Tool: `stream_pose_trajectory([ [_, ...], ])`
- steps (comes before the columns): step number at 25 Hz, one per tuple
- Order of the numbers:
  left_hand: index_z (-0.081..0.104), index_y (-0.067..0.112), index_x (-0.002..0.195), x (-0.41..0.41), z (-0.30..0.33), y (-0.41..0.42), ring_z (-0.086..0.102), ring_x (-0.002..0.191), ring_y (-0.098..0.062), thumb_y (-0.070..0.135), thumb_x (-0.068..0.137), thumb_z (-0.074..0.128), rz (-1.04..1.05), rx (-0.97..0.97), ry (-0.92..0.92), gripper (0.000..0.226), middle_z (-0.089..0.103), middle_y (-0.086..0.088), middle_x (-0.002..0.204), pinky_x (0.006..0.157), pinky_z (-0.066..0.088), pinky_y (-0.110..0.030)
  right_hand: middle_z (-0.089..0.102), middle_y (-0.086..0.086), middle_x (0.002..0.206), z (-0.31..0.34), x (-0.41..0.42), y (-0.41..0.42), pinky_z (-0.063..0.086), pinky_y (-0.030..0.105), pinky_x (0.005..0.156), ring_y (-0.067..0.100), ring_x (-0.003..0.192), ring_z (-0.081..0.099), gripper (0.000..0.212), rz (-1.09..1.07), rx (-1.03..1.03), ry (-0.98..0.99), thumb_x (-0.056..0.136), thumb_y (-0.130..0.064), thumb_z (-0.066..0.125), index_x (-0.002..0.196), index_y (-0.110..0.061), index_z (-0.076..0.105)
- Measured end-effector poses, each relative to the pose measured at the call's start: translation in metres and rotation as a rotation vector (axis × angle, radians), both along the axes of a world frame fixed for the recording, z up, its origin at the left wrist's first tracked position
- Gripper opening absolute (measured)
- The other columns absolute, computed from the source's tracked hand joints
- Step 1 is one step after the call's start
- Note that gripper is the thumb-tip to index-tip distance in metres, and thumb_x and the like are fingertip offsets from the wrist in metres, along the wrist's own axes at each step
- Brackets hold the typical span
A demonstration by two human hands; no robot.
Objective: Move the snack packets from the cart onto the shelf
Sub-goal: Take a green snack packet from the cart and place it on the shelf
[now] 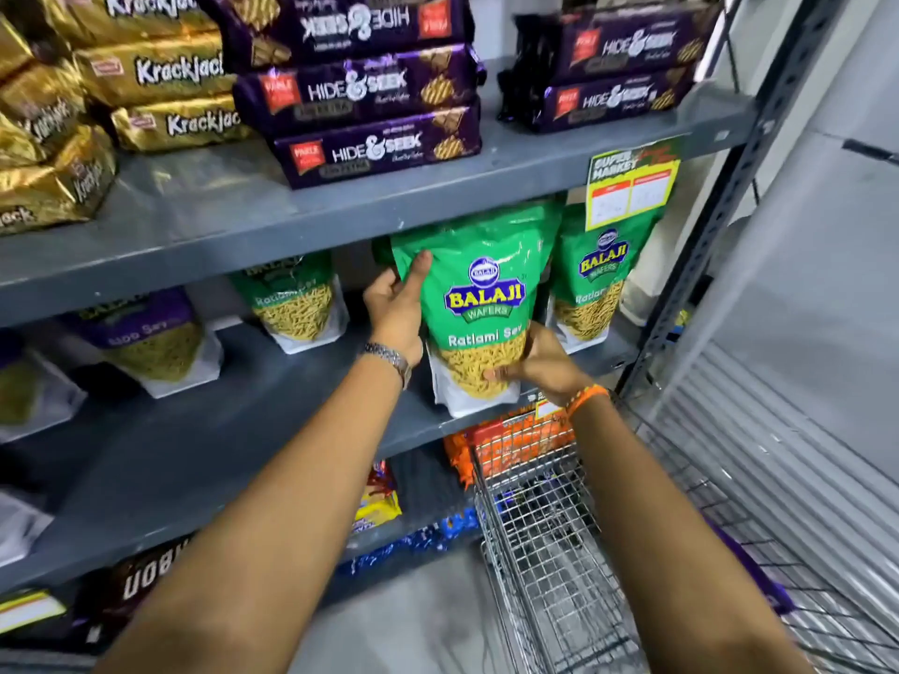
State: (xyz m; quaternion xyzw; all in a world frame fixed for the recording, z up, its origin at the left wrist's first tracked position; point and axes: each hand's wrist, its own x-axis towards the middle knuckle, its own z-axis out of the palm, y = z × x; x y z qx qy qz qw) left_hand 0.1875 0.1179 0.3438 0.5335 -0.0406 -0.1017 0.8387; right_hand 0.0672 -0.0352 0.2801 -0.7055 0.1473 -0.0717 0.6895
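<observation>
A green Balaji Ratlami Sev packet [479, 304] stands upright at the front edge of the middle grey shelf [272, 430]. My left hand [396, 308] grips its upper left side, thumb on the front. Lower down, my right hand [540, 362] holds its lower right corner, fingers over the yellow part. Two more green packets of the same kind stand on that shelf, one to the right [591, 284] and one further back on the left [294, 299]. The wire cart [549, 552] stands below my right arm; what I see of its basket holds no packets.
The upper shelf carries purple Hide & Seek packs [374, 143] and gold Krackjack packs [160, 75]. Purple Aloo Sev packets [151, 342] stand on the left of the middle shelf. A yellow price tag [630, 187] hangs from the upper shelf's edge. Orange packs [515, 440] lie below. The shelf's metal upright [700, 226] rises at the right.
</observation>
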Motion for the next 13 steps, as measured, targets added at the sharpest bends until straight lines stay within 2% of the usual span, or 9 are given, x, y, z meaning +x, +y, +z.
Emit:
stream_pose_trajectory([
  [2, 0.066, 0.015, 0.086, 0.014, 0.004, 0.003, 0.067, 0.082, -0.019, 0.022, 0.082, 0.077, 0.036, 0.002, 0.028, 0.014, 0.075, -0.003, 0.086, 0.076, 0.057, -0.033, 0.07, 0.016, 0.117, -0.004, 0.023, 0.0, 0.063, 0.034, 0.086, 0.019, 0.101, 0.073, 0.067, 0.006, 0.01, -0.001, 0.064, 0.028, 0.076, 0.122, 0.001, 0.055],
  [4, 0.066, 0.016, 0.083, 0.026, 0.002, 0.005, 0.067, 0.072, -0.014, 0.027, 0.077, 0.081, 0.04, -0.017, 0.029, 0.02, 0.076, 0.003, 0.078, 0.066, 0.057, -0.027, 0.066, 0.022, 0.126, -0.007, 0.041, 0.0, 0.063, 0.032, 0.088, 0.027, 0.108, 0.068, 0.075, 0.008, 0.001, -0.005, 0.065, 0.027, 0.077, 0.132, 0.008, 0.049],
  [6, 0.068, 0.016, 0.082, 0.034, -0.002, 0.007, 0.068, 0.073, -0.015, 0.031, 0.073, 0.084, 0.029, -0.019, 0.025, 0.023, 0.077, 0.003, 0.078, 0.068, 0.057, -0.03, 0.063, 0.026, 0.131, -0.01, 0.056, -0.001, 0.063, 0.026, 0.083, 0.022, 0.103, 0.07, 0.078, 0.027, -0.028, -0.025, 0.065, 0.028, 0.075, 0.135, 0.012, 0.045],
  [8, 0.07, 0.016, 0.083, 0.04, -0.011, 0.007, 0.07, 0.076, -0.015, 0.021, 0.081, 0.078, 0.027, -0.034, 0.016, 0.01, 0.078, 0.002, 0.081, 0.073, 0.059, -0.031, 0.062, 0.026, 0.132, -0.016, 0.067, -0.002, 0.063, 0.032, 0.088, 0.013, 0.096, 0.072, 0.079, 0.045, -0.031, -0.015, 0.064, 0.03, 0.074, 0.136, 0.013, 0.045],
  [10, 0.071, 0.016, 0.085, 0.043, -0.019, 0.007, 0.072, 0.077, -0.014, 0.015, 0.085, 0.074, 0.041, -0.059, 0.016, 0.004, 0.078, 0.002, 0.082, 0.072, 0.06, -0.03, 0.06, 0.029, 0.135, -0.024, 0.074, -0.005, 0.06, 0.039, 0.093, 0.012, 0.096, 0.071, 0.079, 0.06, -0.025, 0.0, 0.064, 0.031, 0.073, 0.136, 0.013, 0.045],
  [13, 0.069, 0.016, 0.087, 0.046, -0.023, 0.007, 0.074, 0.076, -0.009, 0.012, 0.086, 0.072, 0.05, -0.062, 0.01, 0.005, 0.078, 0.005, 0.08, 0.064, 0.058, -0.025, 0.059, 0.029, 0.135, -0.031, 0.08, -0.007, 0.063, 0.022, 0.08, -0.002, 0.088, 0.072, 0.08, 0.071, 0.017, 0.006, 0.065, 0.031, 0.073, 0.137, 0.01, 0.044],
])
